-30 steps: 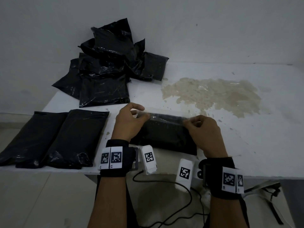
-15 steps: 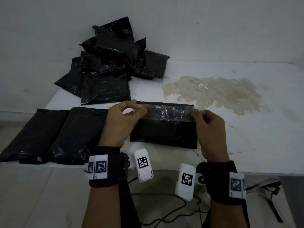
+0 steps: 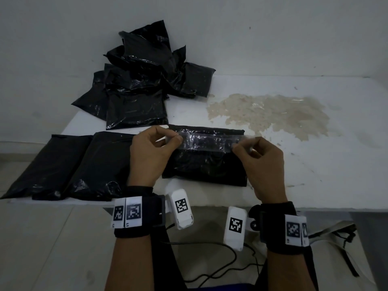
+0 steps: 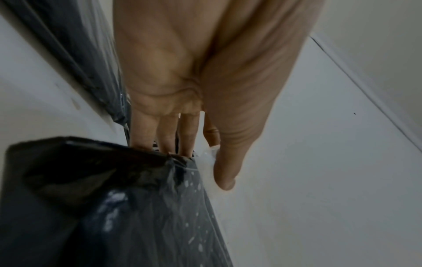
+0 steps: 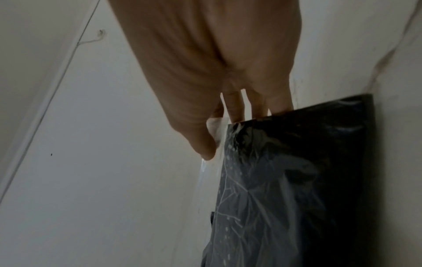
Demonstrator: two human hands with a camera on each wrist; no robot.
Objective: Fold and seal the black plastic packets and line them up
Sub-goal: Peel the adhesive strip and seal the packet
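A black plastic packet (image 3: 204, 166) lies crosswise on the white table (image 3: 315, 164) in front of me. A clear tape strip (image 3: 210, 141) is stretched across it just below its far edge. My left hand (image 3: 175, 138) pinches the strip's left end between thumb and forefinger, and my right hand (image 3: 238, 147) pinches its right end. In the left wrist view the thumb (image 4: 224, 173) presses the clear film against the packet (image 4: 114, 207). The right wrist view has the thumb (image 5: 203, 144) on the film beside the packet (image 5: 297, 180).
Two black packets (image 3: 48, 164) (image 3: 100, 164) lie side by side at the table's left front. A loose heap of black packets (image 3: 147, 80) sits at the back left against the wall. A brownish stain (image 3: 273, 112) marks the table's middle right. Cables and a bag hang below the front edge.
Both hands lifted the clear strip up and away from me, from the packet's middle to just below its far edge, and the strip now shows stretched flat.
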